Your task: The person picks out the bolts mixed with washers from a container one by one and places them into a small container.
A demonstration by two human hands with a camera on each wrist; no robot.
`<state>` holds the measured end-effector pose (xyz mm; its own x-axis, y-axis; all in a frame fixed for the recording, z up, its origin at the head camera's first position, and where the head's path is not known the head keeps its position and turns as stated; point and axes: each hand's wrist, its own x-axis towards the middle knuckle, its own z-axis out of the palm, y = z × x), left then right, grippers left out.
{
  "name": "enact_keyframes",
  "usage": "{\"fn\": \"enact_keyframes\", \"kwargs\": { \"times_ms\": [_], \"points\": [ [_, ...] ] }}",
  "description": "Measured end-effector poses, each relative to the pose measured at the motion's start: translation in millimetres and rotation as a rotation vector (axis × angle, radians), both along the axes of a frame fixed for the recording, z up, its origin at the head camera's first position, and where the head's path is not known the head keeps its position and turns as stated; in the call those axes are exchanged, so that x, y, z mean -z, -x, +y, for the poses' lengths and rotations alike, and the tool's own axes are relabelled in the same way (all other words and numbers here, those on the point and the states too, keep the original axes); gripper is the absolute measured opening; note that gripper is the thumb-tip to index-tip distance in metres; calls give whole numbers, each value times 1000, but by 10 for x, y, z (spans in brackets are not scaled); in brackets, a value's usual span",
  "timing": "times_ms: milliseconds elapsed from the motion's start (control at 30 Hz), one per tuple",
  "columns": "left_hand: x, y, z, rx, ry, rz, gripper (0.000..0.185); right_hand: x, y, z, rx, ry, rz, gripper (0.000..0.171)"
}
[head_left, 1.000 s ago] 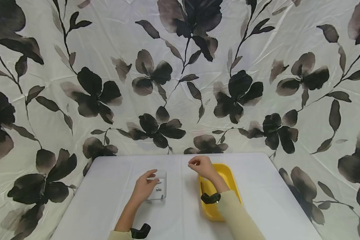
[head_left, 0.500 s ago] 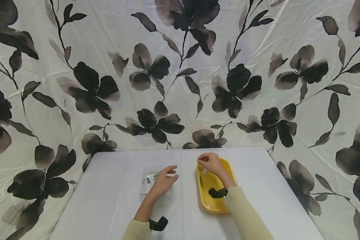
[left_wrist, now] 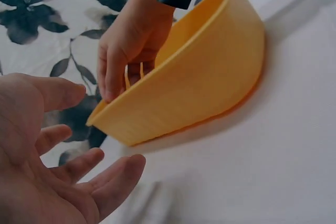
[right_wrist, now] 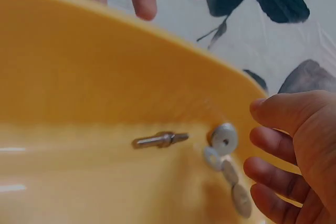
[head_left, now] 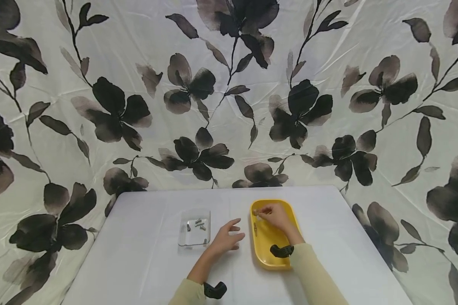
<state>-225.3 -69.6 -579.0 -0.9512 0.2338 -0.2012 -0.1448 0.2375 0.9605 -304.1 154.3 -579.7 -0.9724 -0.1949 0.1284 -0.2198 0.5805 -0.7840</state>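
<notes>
My right hand is inside the yellow tray, at its far-left corner. In the right wrist view its bent fingers stand apart from the thumb, beside a thick metal washer, a pale ring washer and flat metal discs; no grip on any of them shows. A slim metal bolt-like piece lies on the tray floor. My left hand hovers left of the tray, fingers spread and holding nothing, as the left wrist view also shows.
A clear shallow box holding several small screws stands on the white table, left of my left hand. The yellow tray's raised wall lies between my two hands. A floral cloth hangs behind the table.
My left hand has moved right, away from the clear box towards the yellow tray, uncovering the screws. The right hand has lowered into the tray's far corner. The view has tilted slightly down.
</notes>
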Motion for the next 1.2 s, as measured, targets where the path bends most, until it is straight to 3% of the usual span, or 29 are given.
{"fn": "enact_keyframes", "kwargs": {
  "times_ms": [233, 433, 667, 867, 1200],
  "points": [
    [263, -207, 131, 48, -32, 3, 71, 300, -169, 16, -31, -3, -123, 9],
    [408, -283, 276, 33, -137, -2, 81, 382, -187, 8, -70, -21, -122, 9],
    [410, -248, 355, 50, -181, 71, 87, 335, -122, 8, -79, -47, -148, 14],
    [400, -253, 390, 69, -244, 36, 89, 278, -122, 4, -114, -122, -218, 14],
    [378, -225, 401, 57, -320, 0, 92, 231, -58, 19, -92, -178, -202, 12]
  ]
}}
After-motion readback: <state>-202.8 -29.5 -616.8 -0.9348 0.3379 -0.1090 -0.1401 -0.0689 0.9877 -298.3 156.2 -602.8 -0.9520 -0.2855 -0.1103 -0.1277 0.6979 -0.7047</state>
